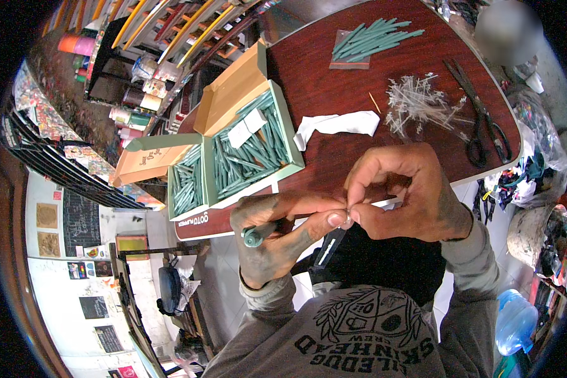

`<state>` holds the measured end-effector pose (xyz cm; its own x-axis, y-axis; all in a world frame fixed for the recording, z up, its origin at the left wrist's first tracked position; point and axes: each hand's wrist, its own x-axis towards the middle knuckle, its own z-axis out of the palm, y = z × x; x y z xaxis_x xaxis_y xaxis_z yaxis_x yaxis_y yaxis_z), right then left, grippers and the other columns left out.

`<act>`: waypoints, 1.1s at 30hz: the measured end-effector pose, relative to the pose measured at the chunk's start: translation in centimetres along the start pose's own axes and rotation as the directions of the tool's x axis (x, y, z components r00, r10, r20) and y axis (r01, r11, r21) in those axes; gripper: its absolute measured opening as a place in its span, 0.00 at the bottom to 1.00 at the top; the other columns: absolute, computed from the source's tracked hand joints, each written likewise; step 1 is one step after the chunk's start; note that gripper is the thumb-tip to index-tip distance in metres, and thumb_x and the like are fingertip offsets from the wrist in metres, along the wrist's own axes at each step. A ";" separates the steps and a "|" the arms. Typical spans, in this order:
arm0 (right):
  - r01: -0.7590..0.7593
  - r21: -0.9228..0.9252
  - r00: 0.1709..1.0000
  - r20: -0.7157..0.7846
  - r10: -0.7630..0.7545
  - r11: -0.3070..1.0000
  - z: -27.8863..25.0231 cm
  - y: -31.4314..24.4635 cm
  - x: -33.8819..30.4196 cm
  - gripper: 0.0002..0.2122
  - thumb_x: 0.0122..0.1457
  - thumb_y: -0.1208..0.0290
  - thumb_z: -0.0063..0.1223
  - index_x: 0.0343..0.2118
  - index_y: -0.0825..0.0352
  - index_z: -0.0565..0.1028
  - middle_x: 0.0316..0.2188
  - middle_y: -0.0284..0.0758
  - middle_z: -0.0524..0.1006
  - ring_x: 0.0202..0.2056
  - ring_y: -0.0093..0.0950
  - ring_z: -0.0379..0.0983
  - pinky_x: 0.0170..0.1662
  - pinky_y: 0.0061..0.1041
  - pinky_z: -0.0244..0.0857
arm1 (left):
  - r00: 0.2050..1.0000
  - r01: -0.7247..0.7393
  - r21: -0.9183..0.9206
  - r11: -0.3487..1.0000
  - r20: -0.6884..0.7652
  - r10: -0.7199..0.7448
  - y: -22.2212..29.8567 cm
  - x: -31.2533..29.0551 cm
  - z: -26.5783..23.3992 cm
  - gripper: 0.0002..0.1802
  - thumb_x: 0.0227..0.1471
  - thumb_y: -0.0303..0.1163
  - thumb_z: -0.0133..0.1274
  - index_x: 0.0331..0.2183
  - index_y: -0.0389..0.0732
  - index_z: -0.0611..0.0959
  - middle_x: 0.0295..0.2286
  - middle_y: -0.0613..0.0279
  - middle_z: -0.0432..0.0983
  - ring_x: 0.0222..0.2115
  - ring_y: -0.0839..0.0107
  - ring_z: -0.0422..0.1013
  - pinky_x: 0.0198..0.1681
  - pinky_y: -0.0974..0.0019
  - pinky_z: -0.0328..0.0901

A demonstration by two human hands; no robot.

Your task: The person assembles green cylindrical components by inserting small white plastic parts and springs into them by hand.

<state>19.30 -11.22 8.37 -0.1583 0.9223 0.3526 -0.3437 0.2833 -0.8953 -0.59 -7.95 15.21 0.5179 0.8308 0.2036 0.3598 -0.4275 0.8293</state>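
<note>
My left hand (280,230) is closed, with a slim teal stick (252,237) tucked in its curled fingers, end toward me. Its thumb and forefinger meet those of my right hand (412,192), also closed in a pinch. Between the fingertips is a small, pale bit too tiny to name. Both hands hover just off the table's near edge, above my lap. Left of them, an open cardboard box (294,146) holds many similar teal sticks, with a white slip on top. A smaller open box (171,196) beside it holds more.
On the dark red table (321,88) lie a clear bag (340,64) under teal sticks (379,38), a heap of thin clear plastic strips (422,104), black scissors (479,120), a toothpick (374,103) and crumpled white paper (340,125). Thread spools (138,99) stand at the left.
</note>
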 end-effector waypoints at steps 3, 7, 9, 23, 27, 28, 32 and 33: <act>-0.042 -0.048 0.998 0.035 0.043 0.998 -0.4 -0.1 -0.1 0.09 0.51 0.74 0.66 0.30 0.67 0.75 0.29 0.29 0.76 0.30 0.16 0.73 0.32 0.17 0.67 | 0.999 -0.009 -0.064 0.998 0.048 0.012 -0.5 0.0 -0.3 0.09 0.44 0.30 0.67 0.30 0.37 0.88 0.24 0.61 0.82 0.22 0.79 0.74 0.25 0.78 0.65; -0.059 0.048 0.997 0.051 0.057 0.997 -0.1 -0.5 0.2 0.09 0.50 0.77 0.66 0.31 0.68 0.74 0.32 0.32 0.77 0.34 0.18 0.75 0.37 0.19 0.70 | 0.995 -0.083 -0.305 0.949 0.022 0.095 -2.5 -0.5 0.1 0.08 0.46 0.28 0.66 0.30 0.35 0.87 0.27 0.55 0.83 0.25 0.76 0.76 0.28 0.76 0.67; -0.096 0.165 0.995 0.051 0.089 0.982 0.4 -0.7 0.2 0.10 0.49 0.80 0.66 0.30 0.70 0.74 0.33 0.34 0.77 0.36 0.20 0.76 0.41 0.20 0.72 | 0.994 -0.110 -0.292 0.950 -0.015 0.110 -3.1 -0.5 0.2 0.08 0.47 0.29 0.65 0.29 0.35 0.86 0.27 0.55 0.82 0.26 0.74 0.76 0.28 0.75 0.67; -0.052 0.059 0.999 0.018 0.051 0.997 0.9 -0.5 0.2 0.06 0.55 0.79 0.58 0.35 0.72 0.75 0.34 0.35 0.76 0.38 0.21 0.76 0.44 0.22 0.72 | 0.994 -0.028 -0.201 0.979 -0.112 0.005 -3.1 -0.7 0.6 0.10 0.47 0.30 0.64 0.27 0.32 0.85 0.23 0.60 0.79 0.23 0.77 0.71 0.27 0.75 0.63; -0.026 0.039 1.000 -0.015 0.027 0.999 1.1 -0.6 0.1 0.05 0.54 0.81 0.57 0.34 0.73 0.75 0.33 0.36 0.77 0.36 0.20 0.76 0.42 0.20 0.72 | 0.995 -0.005 -0.141 0.990 -0.101 -0.009 -3.1 -0.8 0.4 0.08 0.47 0.29 0.65 0.28 0.33 0.86 0.23 0.62 0.80 0.23 0.79 0.71 0.26 0.76 0.62; -0.009 0.023 1.000 -0.022 0.010 1.000 1.2 -0.6 0.1 0.05 0.54 0.81 0.57 0.34 0.73 0.75 0.33 0.36 0.78 0.36 0.20 0.76 0.41 0.20 0.72 | 0.995 0.003 -0.108 0.994 -0.097 -0.014 -3.1 -0.9 0.3 0.08 0.47 0.29 0.65 0.28 0.33 0.86 0.23 0.62 0.80 0.23 0.79 0.71 0.26 0.76 0.62; 0.014 -0.031 0.999 -0.037 -0.015 0.999 1.3 -0.6 0.1 0.06 0.53 0.81 0.59 0.33 0.73 0.75 0.31 0.35 0.78 0.34 0.19 0.76 0.39 0.19 0.72 | 0.994 -0.020 -0.143 0.990 -0.106 0.005 -2.8 -1.0 0.5 0.08 0.47 0.30 0.65 0.28 0.34 0.86 0.23 0.63 0.80 0.22 0.80 0.71 0.25 0.77 0.62; 0.011 -0.043 0.999 -0.040 -0.012 0.999 1.3 -0.7 0.1 0.06 0.53 0.81 0.59 0.33 0.73 0.75 0.31 0.35 0.78 0.34 0.19 0.77 0.39 0.19 0.72 | 0.995 -0.015 -0.119 0.993 -0.100 0.003 -2.7 -1.1 0.4 0.08 0.47 0.30 0.65 0.28 0.34 0.86 0.23 0.63 0.80 0.22 0.80 0.71 0.25 0.77 0.62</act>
<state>18.32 -11.66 9.37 -0.1170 0.9285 0.3524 -0.3053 0.3040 -0.9024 -1.84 -7.80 12.53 0.4386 0.8610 0.2576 0.2571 -0.3949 0.8820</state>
